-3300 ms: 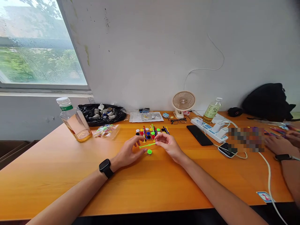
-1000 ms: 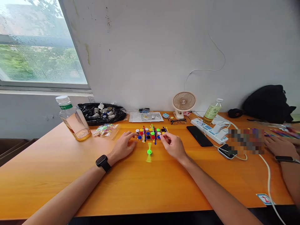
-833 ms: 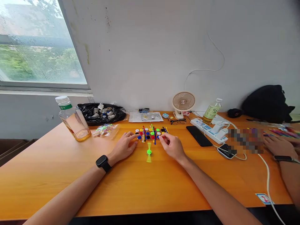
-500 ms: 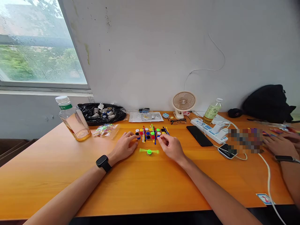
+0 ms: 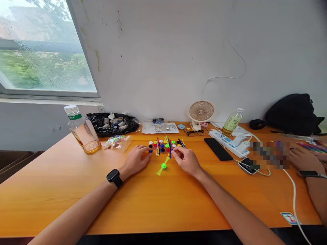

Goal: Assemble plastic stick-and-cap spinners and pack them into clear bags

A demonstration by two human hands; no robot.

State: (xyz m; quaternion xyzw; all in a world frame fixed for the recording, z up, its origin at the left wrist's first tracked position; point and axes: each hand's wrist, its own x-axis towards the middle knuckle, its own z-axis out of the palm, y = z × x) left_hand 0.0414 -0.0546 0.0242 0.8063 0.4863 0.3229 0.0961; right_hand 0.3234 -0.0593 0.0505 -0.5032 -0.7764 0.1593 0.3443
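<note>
A bright green spinner toy [image 5: 164, 166] with a long two-ended bar stands on the table between my hands, its bar slanting and slightly blurred. My left hand [image 5: 136, 158], wearing a black watch, rests on the table with its fingers stretched out; the fingertips are beside a blue round piece [image 5: 150, 151]. My right hand [image 5: 186, 159] is closed, thumb and forefinger together, close to the coloured sticks [image 5: 170, 149]. Whether those fingers hold anything is hidden. Rows of coloured round pieces [image 5: 162, 145] lie behind the spinner, with sticks laid among them.
A large bottle [image 5: 85, 136], a clear bag of parts [image 5: 116, 142] and a black plastic bag [image 5: 99, 129] stand left. Right are a fan [image 5: 201, 112], a phone [image 5: 218, 148], a power strip [image 5: 227, 143] and cables. Another person's hand [image 5: 306, 160] works at far right.
The green bar has turned from lying crosswise to a steep slant. My hands stay nearly where they were; the view has shifted slightly.
</note>
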